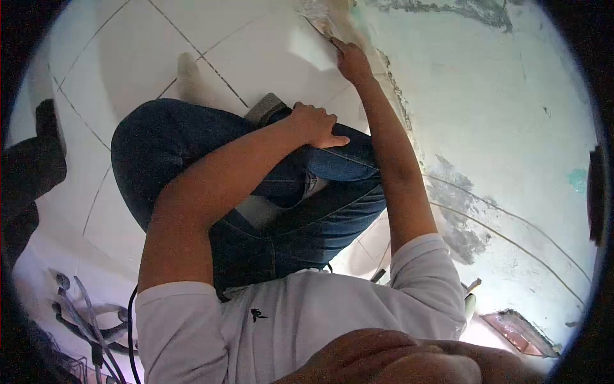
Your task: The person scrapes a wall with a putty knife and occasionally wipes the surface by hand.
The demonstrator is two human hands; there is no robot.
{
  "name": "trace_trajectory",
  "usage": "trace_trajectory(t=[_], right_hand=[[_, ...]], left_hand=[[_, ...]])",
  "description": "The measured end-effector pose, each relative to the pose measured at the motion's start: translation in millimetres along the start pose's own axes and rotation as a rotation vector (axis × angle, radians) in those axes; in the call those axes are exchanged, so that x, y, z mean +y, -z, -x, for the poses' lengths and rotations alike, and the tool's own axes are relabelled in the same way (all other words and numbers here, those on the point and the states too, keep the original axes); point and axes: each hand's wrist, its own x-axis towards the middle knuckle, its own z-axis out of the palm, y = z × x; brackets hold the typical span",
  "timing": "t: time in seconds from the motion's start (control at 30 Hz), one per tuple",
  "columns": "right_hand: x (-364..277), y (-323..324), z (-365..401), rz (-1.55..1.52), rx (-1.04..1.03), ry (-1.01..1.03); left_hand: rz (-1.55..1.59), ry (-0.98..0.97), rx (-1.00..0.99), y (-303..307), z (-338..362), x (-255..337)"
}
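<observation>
My right hand (354,62) reaches to the foot of the wall, its fingers closed round a thin flat tool that looks like a scraper (323,32). The tool's far end lies against a rough, pale patch of rubble or mortar (314,9) where floor and wall meet; its exact shape is hard to make out. My left hand (316,126) rests on my bent leg in blue jeans (345,165), with the thumb spread away from the fingers. No object shows in that hand.
The whitish wall (486,96) has grey bare patches, and its lower edge is cracked. Thin cables (511,224) run along it. White floor tiles (147,57) lie beside me. Dark tubular items (89,320) stand lower left; a reddish framed recess (521,333) sits lower right.
</observation>
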Motion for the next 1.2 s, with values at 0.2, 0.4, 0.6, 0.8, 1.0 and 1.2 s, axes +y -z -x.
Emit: trace_trajectory(t=[0.2,0.4,0.6,0.8,1.0,1.2], right_hand=[[6,-14,-1,0.000,0.007,-0.014],[0,-2,3,-0.083,0.047,0.004],[-5,-15,5,-0.284,0.199,0.136],[-29,-16,53,-0.263,0.159,0.092],[-31,3,46,-0.160,0.062,-0.028],[9,14,1,-0.120,0.105,0.111]], left_hand=[[-0.014,0.012,-0.001,4,0,0],[0.002,0.013,0.030,5,4,-1],[0.022,0.019,0.044,4,5,-1],[0.009,0.011,0.018,8,8,3],[0.006,0.040,-0.023,5,3,2],[0.023,0.015,-0.013,7,6,-1]])
